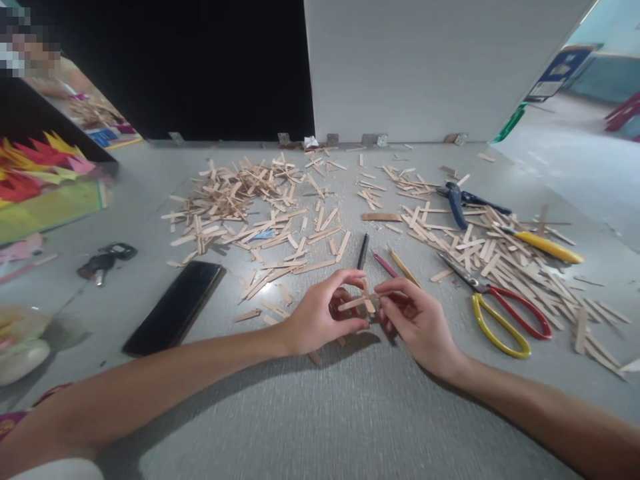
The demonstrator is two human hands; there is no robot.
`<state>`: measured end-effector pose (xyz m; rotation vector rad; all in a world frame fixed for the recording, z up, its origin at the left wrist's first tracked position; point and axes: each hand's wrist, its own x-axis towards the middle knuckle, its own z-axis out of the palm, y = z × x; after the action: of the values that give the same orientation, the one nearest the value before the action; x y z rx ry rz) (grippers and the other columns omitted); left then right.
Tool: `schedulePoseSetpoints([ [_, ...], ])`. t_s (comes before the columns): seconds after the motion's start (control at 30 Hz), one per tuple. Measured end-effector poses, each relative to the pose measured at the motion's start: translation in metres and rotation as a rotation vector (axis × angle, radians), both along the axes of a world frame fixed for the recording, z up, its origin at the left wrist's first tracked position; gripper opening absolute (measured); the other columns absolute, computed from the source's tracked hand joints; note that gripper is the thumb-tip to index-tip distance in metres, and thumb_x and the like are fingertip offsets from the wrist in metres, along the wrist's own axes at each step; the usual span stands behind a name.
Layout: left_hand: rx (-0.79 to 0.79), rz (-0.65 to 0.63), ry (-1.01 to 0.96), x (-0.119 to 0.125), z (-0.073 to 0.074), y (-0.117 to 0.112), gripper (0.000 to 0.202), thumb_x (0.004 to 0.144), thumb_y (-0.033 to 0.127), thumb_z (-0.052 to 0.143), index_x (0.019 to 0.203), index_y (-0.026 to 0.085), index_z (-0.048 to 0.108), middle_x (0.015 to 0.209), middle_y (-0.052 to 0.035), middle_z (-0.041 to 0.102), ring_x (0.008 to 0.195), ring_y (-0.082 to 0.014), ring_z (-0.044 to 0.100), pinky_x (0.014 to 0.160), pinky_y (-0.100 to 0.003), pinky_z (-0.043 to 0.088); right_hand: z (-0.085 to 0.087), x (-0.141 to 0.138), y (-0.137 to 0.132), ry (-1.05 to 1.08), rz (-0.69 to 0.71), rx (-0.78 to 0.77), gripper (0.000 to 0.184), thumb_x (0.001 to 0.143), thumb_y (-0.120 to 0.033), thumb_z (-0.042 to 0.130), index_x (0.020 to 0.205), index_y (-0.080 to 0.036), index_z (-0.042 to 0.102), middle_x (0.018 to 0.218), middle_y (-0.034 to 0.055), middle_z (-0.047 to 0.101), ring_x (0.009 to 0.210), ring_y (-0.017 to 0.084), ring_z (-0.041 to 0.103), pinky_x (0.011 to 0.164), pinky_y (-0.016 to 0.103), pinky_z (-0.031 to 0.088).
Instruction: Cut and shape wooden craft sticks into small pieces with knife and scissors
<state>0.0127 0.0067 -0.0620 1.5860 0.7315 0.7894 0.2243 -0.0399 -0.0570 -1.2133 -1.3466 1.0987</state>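
Observation:
Between my hands, just above the table, is a small cross-shaped piece made of wooden craft sticks (356,303). My left hand (323,310) curls round its left side, with thumb and fingers closed on its upper and lower ends. On the other side my right hand (415,317) pinches the piece's right end between thumb and fingertips. A black pen (363,252) lies just beyond my fingers, beside a pink pencil (385,265) and a yellow pencil (404,268). Part of the piece is hidden behind my fingers.
Loose craft sticks (240,193) are heaped at the back left, more (525,280) at the right. Scissors (487,290), blue-handled pliers (456,203) and a yellow-handled tool (547,247) lie right. A phone (175,307) and keys (105,261) lie left. A black and white panel (400,73) stands behind.

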Motion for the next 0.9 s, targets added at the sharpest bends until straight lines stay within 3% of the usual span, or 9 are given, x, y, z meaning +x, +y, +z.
schedulePoseSetpoints([
  [0.17,-0.020,-0.006,-0.009,0.0006,-0.0013,-0.0001,0.050,0.098,0.035,0.079,0.141,0.024,0.056,0.125,-0.0112,0.080,0.091,-0.0210,0.084,0.074,-0.029,0.066,-0.0011,0.0000,-0.0002,0.030,-0.011,-0.054,0.027,0.094,-0.048,0.079,0.100,-0.023,0.071,0.065,-0.0032,0.064,0.049,0.013,0.059,0.045,0.025,0.048],
  [0.37,-0.013,0.020,-0.013,0.0021,0.0011,0.0000,0.040,0.099,0.035,0.077,0.133,0.022,0.060,0.119,-0.0104,0.081,0.087,-0.0198,0.084,0.070,-0.026,0.065,-0.0016,0.0006,0.0005,0.036,-0.007,-0.075,0.031,0.093,-0.051,0.082,0.101,-0.023,0.071,0.065,-0.0025,0.065,0.051,0.014,0.061,0.046,0.026,0.050],
  [0.57,-0.004,0.046,0.018,0.0011,0.0044,0.0003,0.040,0.100,0.038,0.075,0.133,0.022,0.058,0.111,-0.0068,0.079,0.077,-0.0150,0.078,0.064,-0.023,0.061,-0.0003,0.0002,0.0009,0.052,-0.010,-0.085,0.027,0.092,-0.045,0.081,0.100,-0.021,0.070,0.061,-0.0043,0.062,0.049,0.012,0.058,0.046,0.024,0.047],
  [0.77,-0.008,0.044,0.064,0.0003,0.0045,-0.0006,0.037,0.102,0.039,0.069,0.132,0.020,0.058,0.078,0.0039,0.069,0.061,-0.0124,0.065,0.058,-0.022,0.053,-0.0007,-0.0002,0.0001,0.065,-0.004,-0.123,0.024,0.091,-0.041,0.077,0.101,-0.021,0.068,0.058,-0.0050,0.061,0.049,0.012,0.057,0.046,0.024,0.048],
  [0.9,0.001,0.030,0.073,0.0002,0.0035,-0.0009,0.036,0.104,0.042,0.068,0.132,0.020,0.061,0.080,0.0014,0.074,0.059,-0.0119,0.064,0.057,-0.022,0.053,-0.0005,-0.0008,0.0009,0.072,-0.002,-0.114,0.030,0.091,-0.039,0.076,0.113,-0.022,0.065,0.069,-0.0032,0.067,0.052,0.013,0.060,0.046,0.024,0.049],
])
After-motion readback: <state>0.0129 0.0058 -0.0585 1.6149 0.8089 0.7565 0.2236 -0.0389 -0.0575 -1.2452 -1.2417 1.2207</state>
